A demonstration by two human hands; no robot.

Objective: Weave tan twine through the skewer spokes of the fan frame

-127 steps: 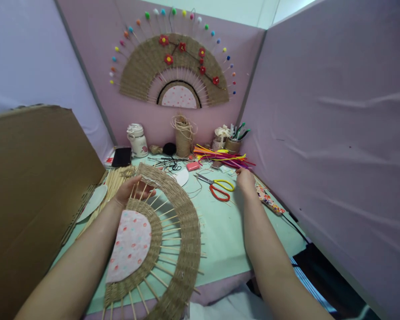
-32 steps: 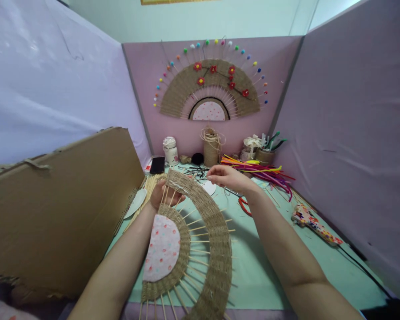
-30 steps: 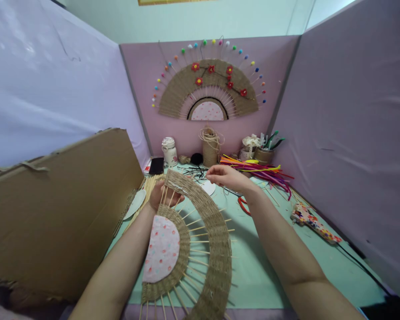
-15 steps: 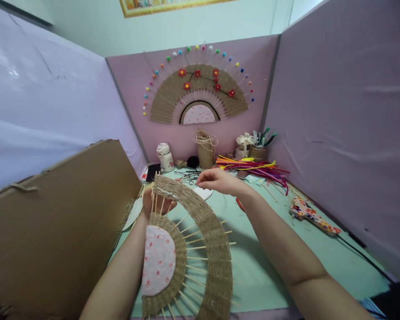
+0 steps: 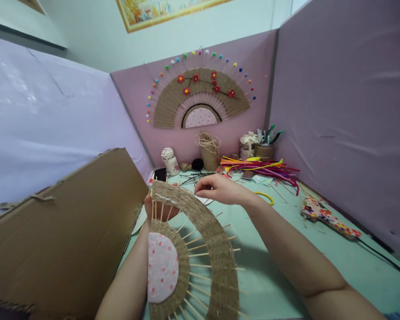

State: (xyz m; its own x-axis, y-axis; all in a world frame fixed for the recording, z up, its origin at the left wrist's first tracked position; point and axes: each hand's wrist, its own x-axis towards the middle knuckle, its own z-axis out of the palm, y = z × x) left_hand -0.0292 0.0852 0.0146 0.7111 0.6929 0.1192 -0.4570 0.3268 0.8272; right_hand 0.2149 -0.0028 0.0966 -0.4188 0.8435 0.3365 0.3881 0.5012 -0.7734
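Observation:
A half-round fan point(image 5: 222, 253), woven of tan twine over thin wooden sticks, stands tilted on its side in front of me. Its inner half-disc point(image 5: 163, 266) is pink-and-white fabric with red spots. My left hand point(image 5: 172, 212) is wrapped round the fan's upper end from behind, with part of the fingers hidden by the weave and sticks. Just over the outer woven band, my right hand point(image 5: 216, 189) is closed in a pinch. Whatever lies between its fingertips is too small to make out. A shiny clear streak point(image 5: 166, 198) runs along the band's top end.
A cardboard sheet point(image 5: 73, 222) stands at left. Toward the back are a white jar point(image 5: 170, 162), a twine spool point(image 5: 209, 153) and bright pipe cleaners point(image 5: 260, 168). A flowered glue gun point(image 5: 330, 218) lies right, near a yellow ring handle point(image 5: 266, 197). A finished fan point(image 5: 200, 84) hangs behind.
The view has shifted slightly, so the scene sits a little lower and further right. My right hand keeps its pinch and is slightly closer to the fan's band. The left hand keeps its hold.

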